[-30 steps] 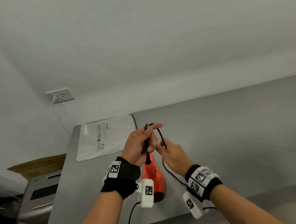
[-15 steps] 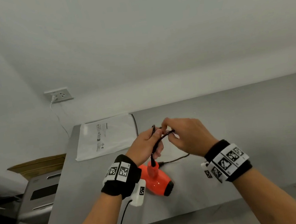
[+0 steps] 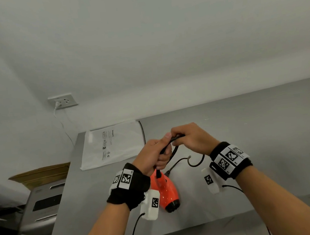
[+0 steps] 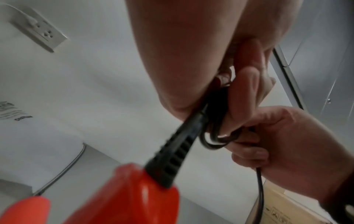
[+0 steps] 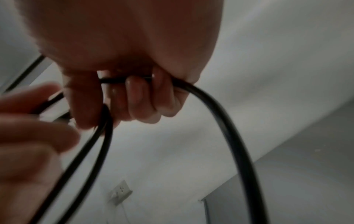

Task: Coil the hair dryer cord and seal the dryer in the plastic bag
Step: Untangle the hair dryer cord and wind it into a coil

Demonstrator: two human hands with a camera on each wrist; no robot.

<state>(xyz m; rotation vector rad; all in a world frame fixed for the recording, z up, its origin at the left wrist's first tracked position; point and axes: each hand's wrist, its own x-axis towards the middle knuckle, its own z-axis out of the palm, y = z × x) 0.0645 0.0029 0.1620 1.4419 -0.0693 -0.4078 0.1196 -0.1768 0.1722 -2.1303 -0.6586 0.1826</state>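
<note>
Orange hair dryer (image 3: 166, 189) hangs below the left hand (image 3: 151, 157), whose fingers wrap cord (image 3: 174, 149) loops; right hand (image 3: 190, 138) pinches the cord. Beyond both, the plastic bag (image 3: 113, 144) lies flat.

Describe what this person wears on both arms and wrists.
Bare forearms, no sleeves. Each wrist carries a black band with square black-and-white coded markers: left wristband, right wristband. Under each hangs a white camera block with its own marker and a thin black cable.

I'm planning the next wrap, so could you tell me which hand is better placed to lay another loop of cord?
Probably the right hand: it grips the free cord, while the left hand holds the gathered loops.
</note>
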